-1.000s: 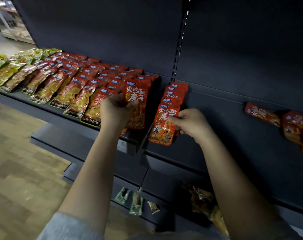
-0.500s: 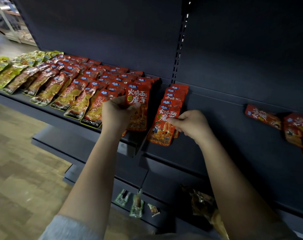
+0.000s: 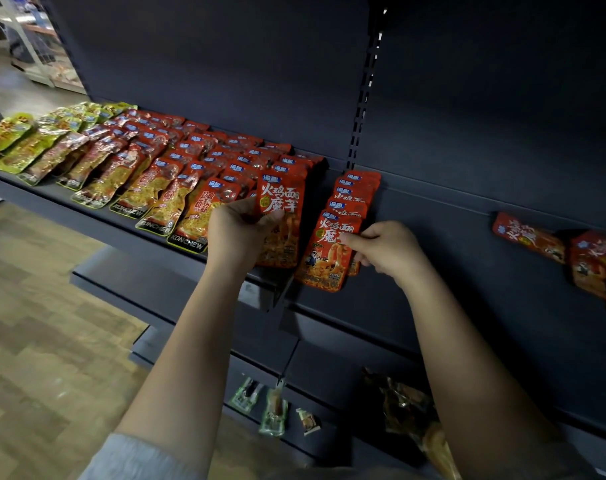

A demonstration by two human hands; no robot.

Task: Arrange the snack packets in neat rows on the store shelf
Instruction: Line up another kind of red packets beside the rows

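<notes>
Gripping glossy flat red packets (image 3: 324,252), both hands (image 3: 386,249) curl.

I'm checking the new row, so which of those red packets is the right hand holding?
The front packet of the short row right of the shelf divider; the right hand pinches its right edge, while the packets behind it lie untouched.

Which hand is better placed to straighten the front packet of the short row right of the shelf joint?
Probably the right hand: it already pinches that front packet. The left hand holds another packet.

Two bare forearms, a light grey sleeve (image 3: 138,459) (left arm only), no jewellery.
</notes>
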